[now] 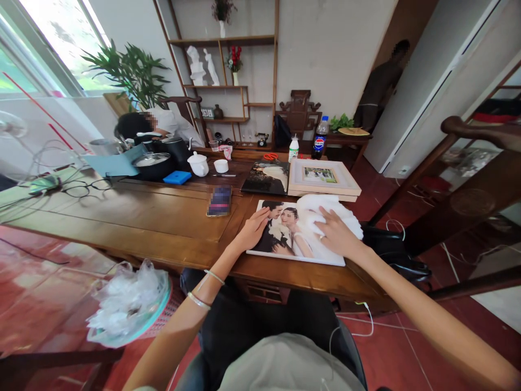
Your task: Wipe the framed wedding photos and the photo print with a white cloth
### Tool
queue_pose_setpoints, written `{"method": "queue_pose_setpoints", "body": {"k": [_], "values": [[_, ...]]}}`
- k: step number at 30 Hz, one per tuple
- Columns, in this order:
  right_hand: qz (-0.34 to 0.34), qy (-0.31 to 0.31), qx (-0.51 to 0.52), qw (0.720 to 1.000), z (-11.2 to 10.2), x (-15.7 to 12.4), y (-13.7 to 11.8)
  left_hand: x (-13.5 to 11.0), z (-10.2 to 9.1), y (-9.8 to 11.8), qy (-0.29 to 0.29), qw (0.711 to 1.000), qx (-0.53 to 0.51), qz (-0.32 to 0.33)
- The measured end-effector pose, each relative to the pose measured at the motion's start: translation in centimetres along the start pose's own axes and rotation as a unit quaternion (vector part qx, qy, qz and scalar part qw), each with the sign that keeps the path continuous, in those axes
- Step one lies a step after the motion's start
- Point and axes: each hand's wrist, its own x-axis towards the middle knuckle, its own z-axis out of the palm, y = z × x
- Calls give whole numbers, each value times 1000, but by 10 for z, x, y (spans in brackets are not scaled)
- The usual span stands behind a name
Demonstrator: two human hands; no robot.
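Note:
A printed photo panel (280,231) of a couple, with white edges, lies flat on the table in front of me. My left hand (255,225) rests on the panel's left side, its fingers stretched out and holding nothing. Over the panel's upper right part spreads a bunched white cloth (342,217). My right hand (334,231) grips and presses this cloth against the panel, and some of its fingers are sunk in the folds. Behind the panel lie a dark photo panel (266,178) and a light-framed picture (307,187).
A phone (218,201) lies left of the panel. Farther back stand a white teapot (198,163), a white bottle (293,149) and a cola bottle (321,138), near orange scissors (271,156). A basket with plastic bags (130,298) stands on the floor. One person leans at the table's far side; another is by the doorway.

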Motion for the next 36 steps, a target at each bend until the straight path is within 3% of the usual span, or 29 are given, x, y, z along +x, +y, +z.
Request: {"method": "queue_pose_setpoints", "body": {"k": [4, 7, 10, 17, 20, 23, 28, 31, 33, 36], "values": [[-28, -28, 26, 999, -17, -44, -57, 0, 1, -1, 5, 1000, 6, 11], [-60, -46, 66, 995, -29, -65, -82, 0, 0, -2, 1, 1000, 8, 12], [-71, -53, 79, 993, -32, -60, -75, 0, -1, -2, -3, 1000, 11, 10], [-5, 23, 33, 999, 0, 12, 11, 1, -2, 0, -6, 1000, -1, 10], [23, 44, 22, 999, 9, 24, 24, 0, -1, 0, -3, 1000, -4, 11], [-6, 44, 31, 999, 6, 9, 8, 0, -1, -2, -7, 1000, 0, 15], [-85, 17, 77, 993, -18, -46, -58, 0, 0, -6, -6, 1000, 12, 17], [-120, -7, 107, 987, -30, -64, -85, 0, 1, -7, -6, 1000, 9, 17], [-130, -10, 119, 984, -32, -62, -86, 0, 1, -8, -2, 1000, 5, 20], [-113, 4, 112, 987, -24, -39, -62, 0, 0, -6, -2, 1000, 5, 25]]}}
